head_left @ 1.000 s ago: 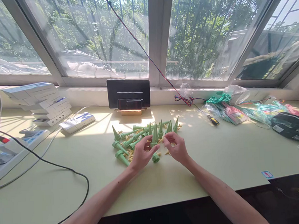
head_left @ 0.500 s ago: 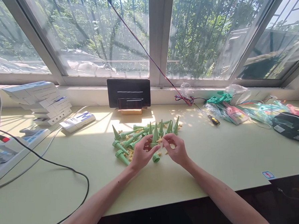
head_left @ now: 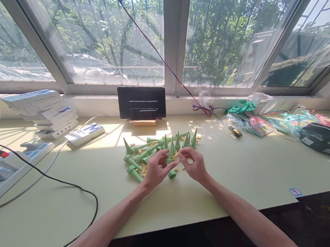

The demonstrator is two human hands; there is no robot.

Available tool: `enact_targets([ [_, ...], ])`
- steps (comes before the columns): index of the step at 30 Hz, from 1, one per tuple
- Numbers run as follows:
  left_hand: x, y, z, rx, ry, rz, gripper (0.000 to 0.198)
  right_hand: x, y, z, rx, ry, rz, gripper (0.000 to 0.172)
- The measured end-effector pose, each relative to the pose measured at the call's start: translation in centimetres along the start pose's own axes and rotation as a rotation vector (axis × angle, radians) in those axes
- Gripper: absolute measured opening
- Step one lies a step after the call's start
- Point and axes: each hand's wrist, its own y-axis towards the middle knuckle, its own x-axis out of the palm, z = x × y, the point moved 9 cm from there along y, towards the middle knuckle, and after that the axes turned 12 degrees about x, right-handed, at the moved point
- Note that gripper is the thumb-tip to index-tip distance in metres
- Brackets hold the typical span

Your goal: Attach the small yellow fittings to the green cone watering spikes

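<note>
My left hand (head_left: 155, 170) is closed around a green plastic spike (head_left: 170, 149), a ribbed-capped cone held point up. Close beside it, my right hand (head_left: 195, 165) pinches a small yellow T-shaped plastic piece (head_left: 175, 155) against the side of that spike; whether it sits in a hole there I cannot tell. Under my left thumb a green spike with a round open cap (head_left: 172, 174) lies on the table. More green spikes (head_left: 133, 172) lie behind and left of my hands, mixed with yellow pieces (head_left: 143, 170). Several spikes stand upright at the back (head_left: 194, 138).
A tablet (head_left: 141, 97) and a phone (head_left: 142, 113) stand in a wooden holder (head_left: 144, 123). White boxes (head_left: 46, 107) and a power strip (head_left: 23, 169) are at left, with a black cable (head_left: 74, 185). A screwdriver (head_left: 235, 132) and plastic bags (head_left: 260, 125) lie at right.
Both hands stay almost in place. My left thumb has shifted slightly right, and the yellow piece in my right fingers is tilted a little differently against the green spike.
</note>
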Motion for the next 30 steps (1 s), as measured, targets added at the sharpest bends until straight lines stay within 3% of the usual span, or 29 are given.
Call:
enact_targets([
  [14,-0.2,0.0,0.3,0.017,0.007,0.008,0.045,0.0,0.1,-0.9,-0.089,-0.041,0.006,0.008],
  [24,-0.8,-0.1,0.2,0.036,0.061,0.078,0.044,0.5,-0.1,-1.2,-0.137,-0.062,-0.038,0.004],
  [30,-0.4,0.0,0.0,0.043,0.044,0.051,0.042,0.6,-0.1,-1.0,-0.136,-0.076,-0.03,0.003],
])
